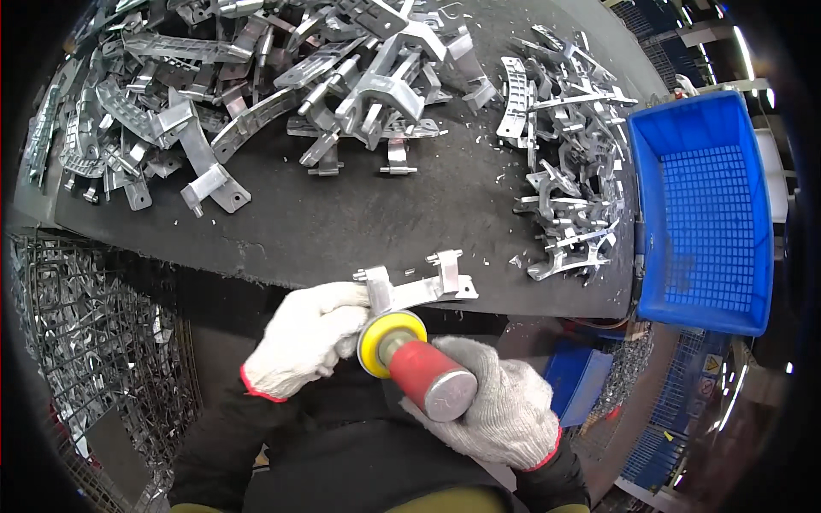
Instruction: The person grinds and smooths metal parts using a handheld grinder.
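My left hand [312,336], in a white knit glove with a red cuff, is closed on the left end of a silvery cast metal bracket [416,293]. The bracket has two upright posts with pins and lies at the table's front edge. In my gloved right hand [505,402] is a red handheld disc sander [428,376], its round silver end toward me. Its yellow-backed disc [392,342] is up against the bracket's near side by my left fingers; whether it touches is hidden. My right fingers wrap round the tool's body.
A large heap of metal brackets [256,85] covers the table's far left, and a smaller pile [573,154] lies at right. Beyond the right edge stands a blue plastic crate [646,214]. Wire cages with metal parts [103,342] are at lower left; a blue bin [577,385] sits lower right.
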`<state>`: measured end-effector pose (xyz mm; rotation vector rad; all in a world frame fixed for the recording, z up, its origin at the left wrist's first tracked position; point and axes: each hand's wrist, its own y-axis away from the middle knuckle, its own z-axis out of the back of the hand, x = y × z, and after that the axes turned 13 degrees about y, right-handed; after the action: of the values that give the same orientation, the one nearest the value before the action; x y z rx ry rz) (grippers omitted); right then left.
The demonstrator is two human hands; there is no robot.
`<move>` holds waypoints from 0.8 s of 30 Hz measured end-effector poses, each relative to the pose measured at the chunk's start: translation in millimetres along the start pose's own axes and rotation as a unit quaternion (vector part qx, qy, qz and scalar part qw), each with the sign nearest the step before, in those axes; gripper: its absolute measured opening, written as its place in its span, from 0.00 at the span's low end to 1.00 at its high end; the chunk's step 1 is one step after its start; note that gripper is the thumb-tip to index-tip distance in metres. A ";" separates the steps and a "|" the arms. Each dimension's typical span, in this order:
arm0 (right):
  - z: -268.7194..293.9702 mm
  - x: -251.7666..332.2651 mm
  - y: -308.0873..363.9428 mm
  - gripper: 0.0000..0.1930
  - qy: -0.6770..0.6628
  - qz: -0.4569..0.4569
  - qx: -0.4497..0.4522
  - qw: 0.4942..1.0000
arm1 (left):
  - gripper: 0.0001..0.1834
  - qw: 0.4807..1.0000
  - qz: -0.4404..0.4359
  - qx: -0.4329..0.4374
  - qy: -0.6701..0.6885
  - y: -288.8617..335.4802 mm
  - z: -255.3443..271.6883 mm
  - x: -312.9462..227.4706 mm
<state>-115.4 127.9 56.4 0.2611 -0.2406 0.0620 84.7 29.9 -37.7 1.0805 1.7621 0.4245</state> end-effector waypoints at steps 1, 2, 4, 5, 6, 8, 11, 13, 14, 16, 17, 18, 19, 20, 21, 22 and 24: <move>-2.2 -3.6 6.6 0.36 -0.009 -0.002 -0.009 1.000 | 0.18 0.998 -0.029 -0.025 -0.052 12.5 -7.0 -18.1; -0.5 -6.3 12.9 0.36 -0.013 0.003 -0.012 1.000 | 0.19 0.992 -0.059 -0.051 -0.104 20.7 -11.7 -27.3; 7.5 -14.7 29.9 0.36 -0.013 -0.081 0.069 0.994 | 0.20 0.871 -0.442 -0.038 -0.209 16.6 6.5 -8.3; 8.7 -26.7 44.3 0.37 -0.064 -0.126 0.083 0.986 | 0.21 0.803 -0.409 -0.020 -0.433 29.9 -14.9 -41.2; 8.4 -35.4 60.3 0.36 -0.047 -0.164 0.052 0.984 | 0.22 0.682 -0.357 -0.003 -0.638 44.6 -47.9 -77.5; 14.5 -42.2 75.2 0.37 0.031 -0.137 -0.028 0.990 | 0.17 0.597 -0.515 0.022 -0.615 42.8 -82.9 -75.1; 18.3 -44.0 74.0 0.34 0.035 -0.184 -0.067 0.980 | 0.13 0.768 -0.461 0.188 -0.404 -2.7 -95.7 -48.1; 15.9 -54.8 71.9 0.34 0.000 -0.179 -0.073 0.981 | 0.12 0.831 -0.374 0.146 -0.386 -2.3 -100.9 -40.7; 15.9 -60.4 72.0 0.34 -0.026 -0.174 -0.072 0.982 | 0.13 0.837 -0.370 0.131 -0.382 -5.5 -104.4 -36.4; 18.4 -67.7 70.4 0.33 -0.006 -0.158 -0.085 0.984 | 0.13 0.838 -0.368 0.124 -0.383 -4.5 -112.5 -35.2; 19.2 -71.0 65.1 0.33 0.002 -0.152 -0.070 0.986 | 0.13 0.844 -0.358 0.122 -0.381 -5.3 -117.1 -36.2; 18.8 -74.8 61.7 0.33 0.010 -0.143 -0.054 0.988 | 0.12 0.849 -0.349 0.118 -0.379 -5.0 -120.7 -36.5; 16.5 -80.4 57.1 0.30 0.001 -0.078 -0.099 0.992 | 0.12 0.847 -0.350 0.114 -0.383 -4.7 -120.6 -36.8; 20.1 -79.7 51.4 0.30 -0.003 -0.074 -0.102 0.992 | 0.12 0.833 -0.373 0.110 -0.392 -5.5 -120.0 -34.9; 25.9 -77.1 45.5 0.29 0.014 -0.063 -0.100 0.993 | 0.11 0.819 -0.395 0.107 -0.401 -6.3 -119.2 -34.3; 29.2 -75.2 42.3 0.29 0.033 -0.057 -0.094 0.993 | 0.11 0.820 -0.393 0.108 -0.401 -8.2 -118.5 -32.1; 33.1 -73.0 37.4 0.28 0.040 -0.071 -0.077 0.994 | 0.11 0.810 -0.414 0.118 -0.399 -12.4 -117.2 -28.5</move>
<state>-197.1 153.1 79.0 0.1210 -0.1464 -0.0863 -20.1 21.5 22.7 0.4168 1.3237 -0.7229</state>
